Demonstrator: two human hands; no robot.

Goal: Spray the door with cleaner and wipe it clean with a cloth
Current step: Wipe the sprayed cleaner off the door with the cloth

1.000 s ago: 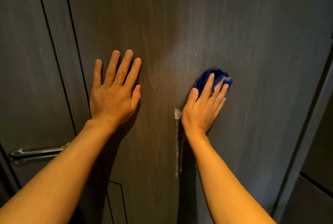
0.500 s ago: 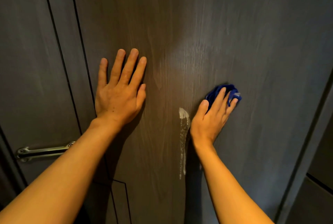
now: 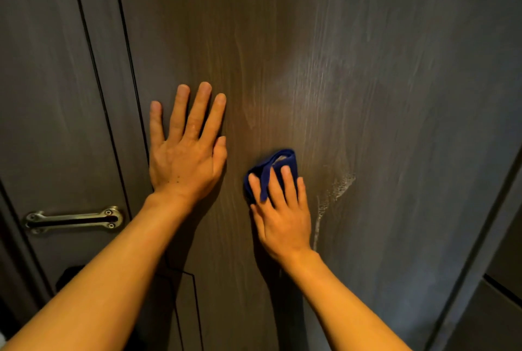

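Note:
A dark wood-grain door [image 3: 282, 53] fills the view. My left hand [image 3: 183, 152] lies flat on it with fingers spread, holding nothing. My right hand [image 3: 279, 209] presses a folded blue cloth [image 3: 278, 165] against the door, just right of my left hand. A streak of white foam [image 3: 336, 189] sits on the door to the right of my right hand and runs down in a thin drip. Faint wet smears show on the upper right of the door. No spray bottle is in view.
A metal handle [image 3: 74, 219] is screwed on at the left, beside thin vertical grooves [image 3: 96, 68]. The door's right edge meets the frame [image 3: 480, 223] at the far right. A dark object [image 3: 69, 277] sits below the handle.
My right hand has slid the cloth left and down across the foam, which is now on its right side. My left hand has stayed flat on the door.

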